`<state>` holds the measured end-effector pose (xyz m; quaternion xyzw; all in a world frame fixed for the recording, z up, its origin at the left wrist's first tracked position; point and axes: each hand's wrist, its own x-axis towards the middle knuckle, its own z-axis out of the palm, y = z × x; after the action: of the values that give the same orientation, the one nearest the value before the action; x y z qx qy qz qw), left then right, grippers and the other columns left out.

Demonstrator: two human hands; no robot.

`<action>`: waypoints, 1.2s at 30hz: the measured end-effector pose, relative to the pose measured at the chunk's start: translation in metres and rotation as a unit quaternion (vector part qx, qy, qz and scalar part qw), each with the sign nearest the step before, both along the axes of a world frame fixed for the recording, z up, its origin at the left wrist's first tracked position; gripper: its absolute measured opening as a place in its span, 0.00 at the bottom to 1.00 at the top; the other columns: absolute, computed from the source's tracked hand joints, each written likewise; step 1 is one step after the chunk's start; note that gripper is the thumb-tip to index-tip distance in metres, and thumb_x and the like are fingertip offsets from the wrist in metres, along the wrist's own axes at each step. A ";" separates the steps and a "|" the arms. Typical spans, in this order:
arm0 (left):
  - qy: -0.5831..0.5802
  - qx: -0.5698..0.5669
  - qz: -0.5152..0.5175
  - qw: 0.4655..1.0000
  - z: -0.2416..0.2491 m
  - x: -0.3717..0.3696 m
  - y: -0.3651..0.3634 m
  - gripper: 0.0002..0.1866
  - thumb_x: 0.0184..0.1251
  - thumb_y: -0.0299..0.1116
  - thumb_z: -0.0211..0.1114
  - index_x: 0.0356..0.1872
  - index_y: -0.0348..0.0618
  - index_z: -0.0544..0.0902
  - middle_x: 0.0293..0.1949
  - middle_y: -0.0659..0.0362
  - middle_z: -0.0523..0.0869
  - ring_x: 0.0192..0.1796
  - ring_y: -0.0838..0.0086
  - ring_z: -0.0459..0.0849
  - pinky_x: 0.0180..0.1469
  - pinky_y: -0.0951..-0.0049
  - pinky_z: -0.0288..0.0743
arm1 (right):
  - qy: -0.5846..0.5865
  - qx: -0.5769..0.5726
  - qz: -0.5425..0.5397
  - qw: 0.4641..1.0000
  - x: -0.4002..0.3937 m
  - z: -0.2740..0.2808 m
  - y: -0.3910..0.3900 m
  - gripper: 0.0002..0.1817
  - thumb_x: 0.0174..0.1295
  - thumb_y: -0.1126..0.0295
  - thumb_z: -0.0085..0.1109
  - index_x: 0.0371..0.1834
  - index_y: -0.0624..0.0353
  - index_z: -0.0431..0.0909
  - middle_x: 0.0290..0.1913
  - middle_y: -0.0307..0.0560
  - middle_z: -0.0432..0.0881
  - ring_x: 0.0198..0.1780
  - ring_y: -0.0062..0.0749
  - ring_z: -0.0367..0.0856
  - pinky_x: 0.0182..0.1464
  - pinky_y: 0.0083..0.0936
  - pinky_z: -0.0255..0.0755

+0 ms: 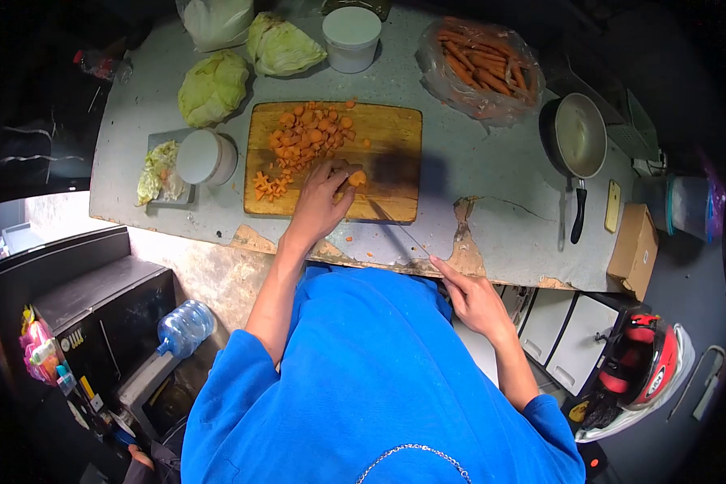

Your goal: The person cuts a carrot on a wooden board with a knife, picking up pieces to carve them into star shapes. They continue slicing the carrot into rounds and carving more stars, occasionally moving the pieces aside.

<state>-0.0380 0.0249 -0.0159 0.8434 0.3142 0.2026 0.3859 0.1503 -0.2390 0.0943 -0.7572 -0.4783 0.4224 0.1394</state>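
Note:
On a wooden cutting board (391,121) my left hand (324,198) is closed around a carrot (357,177), its cut orange end showing at the fingertips. Sliced carrot pieces (308,133) are heaped on the board beyond that hand, and smaller trimmed bits (271,186) lie to its left. My right hand (474,302) grips a knife (403,231) by the handle at the table's front edge. The blade points up and left over the board's near edge, its tip a little short of the carrot. Most of the handle is hidden in my fingers.
Cabbages (212,87), a lidded white tub (352,40) and a bag of carrots (488,64) stand at the back. Left of the board are another tub (206,156) and a tray of scraps (161,173). A frying pan (581,135) and phone (612,206) lie right.

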 end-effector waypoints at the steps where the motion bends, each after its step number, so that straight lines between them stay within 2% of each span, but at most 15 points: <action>1: -0.010 0.008 0.000 1.000 -0.001 0.000 -0.001 0.21 0.70 0.32 0.67 0.63 0.45 0.86 0.55 0.50 0.85 0.59 0.51 0.80 0.65 0.56 0.72 | -0.011 0.010 -0.019 1.000 -0.001 0.001 -0.003 0.30 0.74 0.73 0.54 0.79 0.41 0.72 0.44 0.63 0.89 0.38 0.58 0.89 0.46 0.45 0.81; 3: -0.008 0.008 0.005 1.000 0.001 0.000 -0.003 0.21 0.70 0.31 0.67 0.63 0.45 0.86 0.55 0.50 0.85 0.58 0.51 0.80 0.65 0.56 0.72 | -0.021 0.020 -0.036 0.999 -0.004 -0.001 -0.009 0.31 0.73 0.74 0.55 0.79 0.40 0.72 0.44 0.65 0.89 0.39 0.59 0.89 0.45 0.47 0.81; 5: -0.006 0.010 0.003 1.000 0.003 0.001 -0.004 0.21 0.70 0.31 0.66 0.64 0.44 0.86 0.55 0.50 0.86 0.57 0.52 0.80 0.64 0.57 0.73 | -0.013 0.090 -0.067 0.994 -0.011 -0.008 -0.013 0.31 0.73 0.73 0.56 0.79 0.39 0.73 0.40 0.65 0.88 0.39 0.59 0.89 0.46 0.46 0.80; 6: -0.003 0.026 0.000 1.000 0.004 0.001 -0.005 0.21 0.70 0.31 0.67 0.64 0.44 0.86 0.55 0.50 0.86 0.56 0.53 0.80 0.64 0.58 0.73 | -0.013 0.090 -0.070 0.993 -0.014 -0.008 -0.011 0.31 0.73 0.73 0.56 0.79 0.39 0.73 0.40 0.65 0.88 0.39 0.59 0.89 0.46 0.46 0.80; 8: 0.002 0.041 -0.006 0.999 0.003 0.002 -0.005 0.21 0.71 0.31 0.67 0.64 0.44 0.86 0.55 0.51 0.87 0.56 0.54 0.80 0.63 0.59 0.73 | 0.014 0.024 -0.085 0.996 -0.021 -0.006 -0.005 0.31 0.73 0.73 0.56 0.79 0.39 0.72 0.40 0.63 0.89 0.41 0.59 0.90 0.47 0.46 0.81; 17: -0.021 0.033 -0.002 0.999 -0.001 0.001 -0.003 0.20 0.70 0.33 0.71 0.61 0.43 0.87 0.55 0.52 0.89 0.56 0.56 0.82 0.62 0.60 0.74 | 0.081 -0.013 -0.161 0.984 -0.043 -0.011 -0.005 0.27 0.80 0.66 0.52 0.81 0.38 0.69 0.43 0.62 0.90 0.49 0.56 0.91 0.52 0.41 0.81; 23: -0.031 0.043 0.010 0.999 -0.006 0.001 -0.003 0.20 0.68 0.33 0.73 0.60 0.43 0.88 0.55 0.51 0.90 0.55 0.55 0.83 0.60 0.59 0.76 | 0.082 -0.013 -0.154 0.985 -0.045 -0.010 -0.003 0.27 0.80 0.67 0.53 0.81 0.38 0.69 0.43 0.63 0.90 0.48 0.55 0.92 0.52 0.39 0.81; 26: -0.038 0.056 0.010 0.998 -0.002 0.001 -0.002 0.19 0.68 0.32 0.71 0.60 0.43 0.88 0.54 0.54 0.90 0.53 0.57 0.84 0.59 0.60 0.76 | 0.081 -0.020 -0.155 0.984 -0.045 -0.007 -0.001 0.27 0.80 0.66 0.53 0.81 0.38 0.70 0.42 0.63 0.90 0.47 0.55 0.92 0.51 0.39 0.80; 28: -0.010 0.005 0.001 1.000 0.000 0.000 -0.002 0.21 0.67 0.29 0.69 0.61 0.43 0.87 0.53 0.54 0.91 0.53 0.59 0.84 0.58 0.60 0.77 | 0.079 -0.017 -0.149 0.986 -0.045 -0.009 -0.003 0.27 0.80 0.66 0.52 0.81 0.38 0.70 0.42 0.63 0.90 0.46 0.54 0.92 0.51 0.39 0.80; 36: -0.038 0.014 0.006 0.999 0.000 0.000 0.000 0.21 0.66 0.28 0.69 0.60 0.44 0.88 0.52 0.53 0.90 0.51 0.58 0.84 0.58 0.60 0.77 | 0.073 -0.002 -0.140 0.987 -0.047 -0.007 -0.002 0.27 0.80 0.65 0.52 0.81 0.37 0.70 0.42 0.62 0.90 0.46 0.54 0.92 0.52 0.39 0.81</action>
<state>-0.0385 0.0246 -0.0155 0.8384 0.3019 0.2412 0.3844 0.1028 -0.2412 0.0868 -0.7838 -0.3556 0.4540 0.2304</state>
